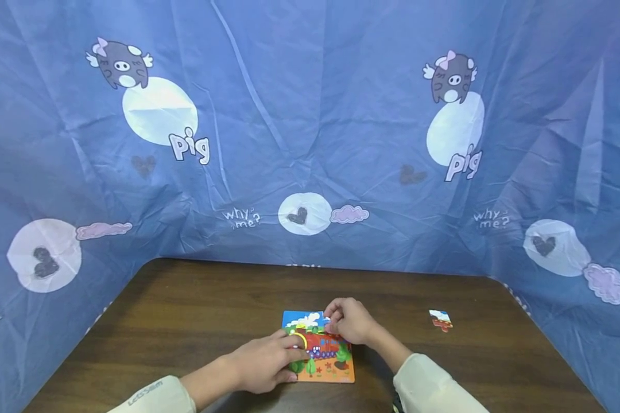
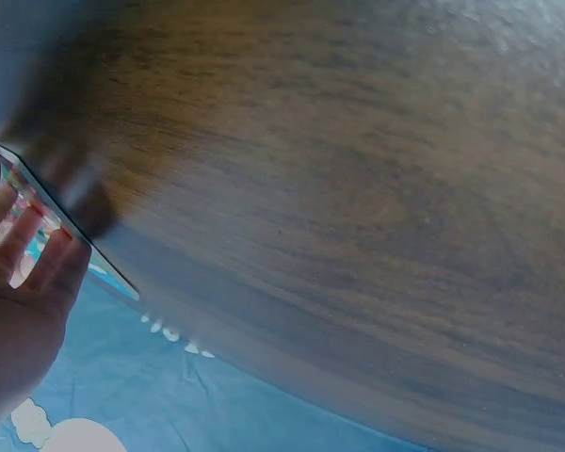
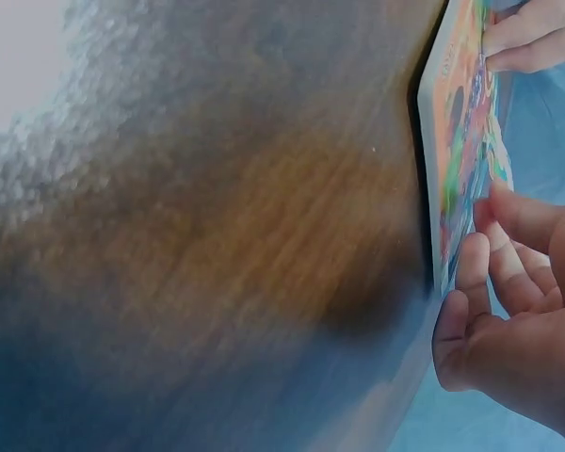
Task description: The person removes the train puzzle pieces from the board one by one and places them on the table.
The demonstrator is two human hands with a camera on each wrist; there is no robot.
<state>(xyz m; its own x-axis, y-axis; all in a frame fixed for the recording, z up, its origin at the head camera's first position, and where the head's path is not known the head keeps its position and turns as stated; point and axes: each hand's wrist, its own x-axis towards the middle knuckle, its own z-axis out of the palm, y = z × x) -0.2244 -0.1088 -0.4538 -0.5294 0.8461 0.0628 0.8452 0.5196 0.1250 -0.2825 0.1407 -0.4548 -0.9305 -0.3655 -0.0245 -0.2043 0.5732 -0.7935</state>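
Observation:
A jigsaw puzzle (image 1: 325,371) with a red train picture lies flat on the wooden table. My left hand (image 1: 266,362) rests on its left part, fingers spread over the picture. In the left wrist view the fingers (image 2: 52,268) reach over the board's edge. My right hand (image 1: 352,322) is at the puzzle's upper right, with thumb and fingertips together on a puzzle piece mostly hidden by the fingers. The right wrist view shows the right hand (image 3: 518,301) with bent fingers close to the board (image 3: 447,141). A loose puzzle piece (image 1: 441,320), white, blue and red, lies to the right.
The dark wooden table (image 1: 201,298) extends around the puzzle on all sides. A blue cloth (image 1: 310,143) with pig and heart prints hangs behind the table and along both sides.

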